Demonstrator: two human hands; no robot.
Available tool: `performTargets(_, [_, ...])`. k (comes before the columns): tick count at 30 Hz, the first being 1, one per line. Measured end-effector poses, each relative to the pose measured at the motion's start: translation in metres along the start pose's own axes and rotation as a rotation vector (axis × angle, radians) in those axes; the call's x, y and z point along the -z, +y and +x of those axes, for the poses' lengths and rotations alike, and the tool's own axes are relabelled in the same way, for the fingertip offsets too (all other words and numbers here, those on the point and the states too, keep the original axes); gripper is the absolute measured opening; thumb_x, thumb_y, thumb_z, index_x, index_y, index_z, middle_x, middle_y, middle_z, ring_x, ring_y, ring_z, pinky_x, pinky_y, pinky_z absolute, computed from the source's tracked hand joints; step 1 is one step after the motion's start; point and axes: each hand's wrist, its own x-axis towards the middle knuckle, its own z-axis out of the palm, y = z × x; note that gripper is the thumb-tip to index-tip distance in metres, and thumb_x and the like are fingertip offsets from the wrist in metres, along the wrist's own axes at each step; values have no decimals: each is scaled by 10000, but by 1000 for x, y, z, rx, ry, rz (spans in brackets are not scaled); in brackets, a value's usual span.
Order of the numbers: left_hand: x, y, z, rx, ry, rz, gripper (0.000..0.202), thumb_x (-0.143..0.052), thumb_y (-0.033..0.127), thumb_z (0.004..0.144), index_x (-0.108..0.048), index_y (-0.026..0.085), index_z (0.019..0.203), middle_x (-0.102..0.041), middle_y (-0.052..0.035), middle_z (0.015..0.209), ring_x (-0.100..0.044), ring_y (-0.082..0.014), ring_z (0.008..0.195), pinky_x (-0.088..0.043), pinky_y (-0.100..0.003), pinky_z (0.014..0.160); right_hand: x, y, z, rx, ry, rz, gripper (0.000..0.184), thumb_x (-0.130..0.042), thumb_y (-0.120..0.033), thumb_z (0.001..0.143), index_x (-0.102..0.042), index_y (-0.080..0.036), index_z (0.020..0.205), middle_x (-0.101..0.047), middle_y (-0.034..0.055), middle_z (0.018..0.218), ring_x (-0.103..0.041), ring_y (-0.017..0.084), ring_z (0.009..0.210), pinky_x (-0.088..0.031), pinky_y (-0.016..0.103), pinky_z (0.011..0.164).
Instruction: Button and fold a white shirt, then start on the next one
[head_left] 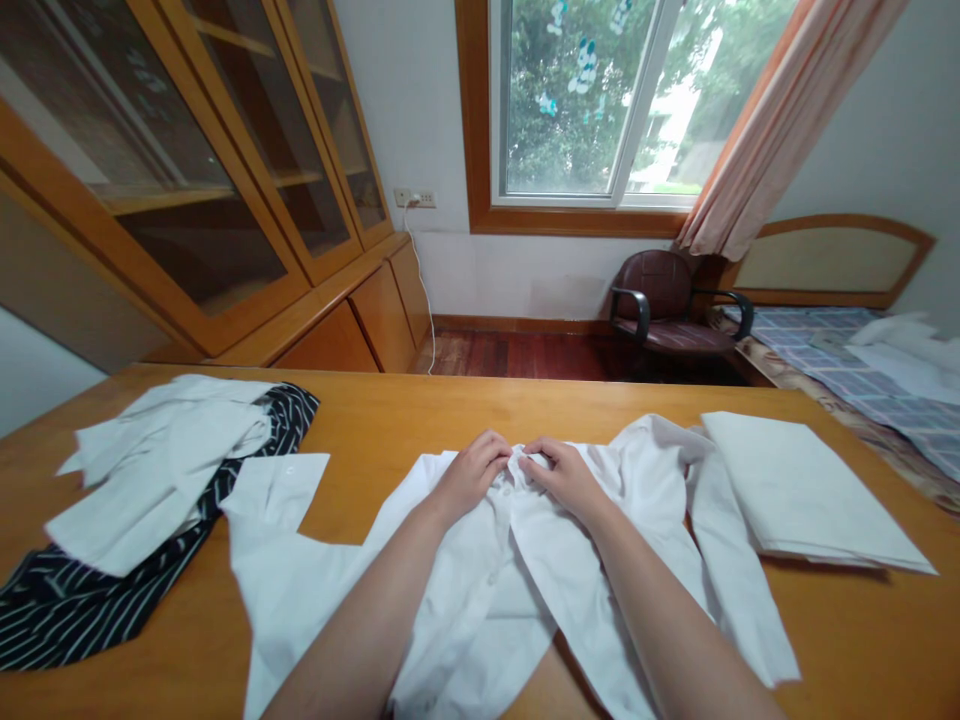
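A white long-sleeved button-up shirt (480,590) lies front up on the wooden table, its sleeves spread to both sides and its front partly parted lower down. At the collar, my left hand (474,470) is closed with its fingers pinching the left edge of the fabric. Close beside it, my right hand (561,474) is closed on the right side of the same collar, thumb and fingers bent around the cloth. Fingertips of both hands nearly meet over the collar opening. Whether a button lies between them is hidden.
On the left, a crumpled white garment (180,440) rests on black-and-white striped cloth (112,610). A folded white cloth (810,490) lies at the right. Beyond the table (525,395) stand a glass-door cabinet (225,170), an armchair (667,300) and a bed (817,330).
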Motion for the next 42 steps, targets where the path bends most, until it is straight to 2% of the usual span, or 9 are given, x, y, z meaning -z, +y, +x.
performTargets(9, [1, -2, 0, 4, 6, -10, 168, -477, 212, 975, -640, 194, 938, -603, -51, 961, -582, -182, 929, -474, -329, 854, -2, 2, 1, -18, 1, -25, 168, -663, -380, 843, -696, -217, 863, -726, 22, 836, -628, 180, 751, -467, 284, 706])
performTargets(22, [-1, -3, 1, 9, 26, 9, 168, -487, 233, 975, -643, 197, 923, -610, -47, 949, -587, -181, 935, -471, -324, 856, -1, 4, 1, -31, -39, 1, 175, -692, -364, 827, -711, -226, 933, -756, 36, 940, -675, 212, 860, -498, 332, 815])
performTargets(42, [2, -2, 2, 5, -4, -50, 168, -511, 254, 969, -652, 189, 906, -608, -48, 935, -590, -184, 915, -469, -316, 843, 0, 4, 1, -21, -61, 31, 229, -639, -419, 883, -738, -213, 897, -737, 24, 841, -636, 189, 760, -469, 290, 734])
